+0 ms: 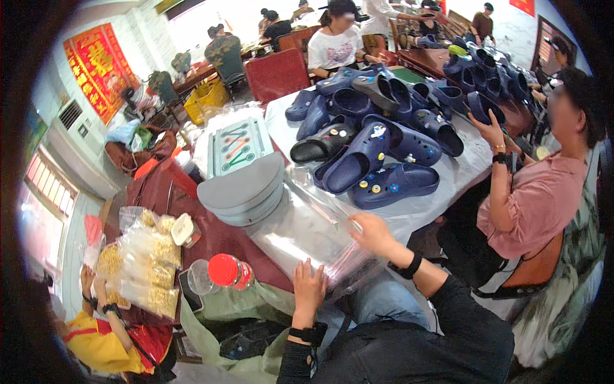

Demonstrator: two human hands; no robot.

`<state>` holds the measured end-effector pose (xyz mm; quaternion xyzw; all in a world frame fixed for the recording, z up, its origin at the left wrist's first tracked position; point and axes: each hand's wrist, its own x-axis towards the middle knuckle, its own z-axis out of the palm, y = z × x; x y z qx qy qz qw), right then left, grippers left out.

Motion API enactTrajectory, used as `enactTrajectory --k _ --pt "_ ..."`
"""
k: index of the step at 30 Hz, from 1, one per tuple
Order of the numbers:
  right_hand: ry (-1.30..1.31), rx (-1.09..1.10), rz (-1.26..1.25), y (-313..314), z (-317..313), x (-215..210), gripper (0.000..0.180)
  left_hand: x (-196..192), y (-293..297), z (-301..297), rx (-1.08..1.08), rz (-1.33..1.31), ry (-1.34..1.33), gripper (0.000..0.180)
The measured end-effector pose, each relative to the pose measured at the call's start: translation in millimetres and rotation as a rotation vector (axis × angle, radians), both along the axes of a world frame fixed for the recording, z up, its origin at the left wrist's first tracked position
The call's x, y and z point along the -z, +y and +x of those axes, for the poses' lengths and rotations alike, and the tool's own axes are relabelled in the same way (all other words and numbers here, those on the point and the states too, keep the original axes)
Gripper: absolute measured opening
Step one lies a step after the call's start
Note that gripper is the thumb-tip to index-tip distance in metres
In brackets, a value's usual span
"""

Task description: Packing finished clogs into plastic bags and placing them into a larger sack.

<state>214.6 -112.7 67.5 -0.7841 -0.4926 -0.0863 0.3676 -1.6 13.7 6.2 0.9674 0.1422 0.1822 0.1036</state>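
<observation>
A stack of clear plastic bags (291, 238) lies on the table edge in front of me. My left hand (309, 285) rests on the near edge of the bags, fingers stretched out and holding nothing. At the right side of the stack my right hand (375, 235) has its fingers closed on the edge of a bag. Beyond it is a heap of navy clogs, the nearest clog (396, 185) decorated with small coloured charms. A black clog (324, 142) lies among them. Grey curved foam sheets (242, 192) are piled at the far left of the bags.
Left stand a red-lidded jar (224, 270), a clear tub (203, 277) and bags of pale small pieces (150, 269). An open green sack (249, 320) with dark clogs hangs below the table edge. On the right, a co-worker in pink (534, 192) holds a navy clog.
</observation>
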Motion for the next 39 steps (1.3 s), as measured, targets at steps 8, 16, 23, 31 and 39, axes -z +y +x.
enactTrajectory --k 8,16,23,31,39 --pt "-0.326 0.841 0.145 -29.4 103.7 15.3 0.052 11.4 -0.7 0.1 -0.006 0.002 0.024 0.041" --pt "0.193 0.643 0.004 -48.4 110.3 17.5 0.046 14.1 1.0 -2.9 -0.010 -0.047 0.032 0.041" --pt "0.321 0.642 0.042 -56.9 88.6 11.0 0.044 16.9 0.8 -2.7 -0.010 -0.029 0.030 0.042" --pt "0.503 0.762 0.241 -73.7 84.3 10.9 0.034 16.5 -1.1 -3.3 -0.011 -0.020 0.026 0.041" --pt "0.520 0.618 0.508 -65.6 34.3 24.1 0.019 18.1 1.8 -4.6 -0.011 -0.024 0.017 0.042"
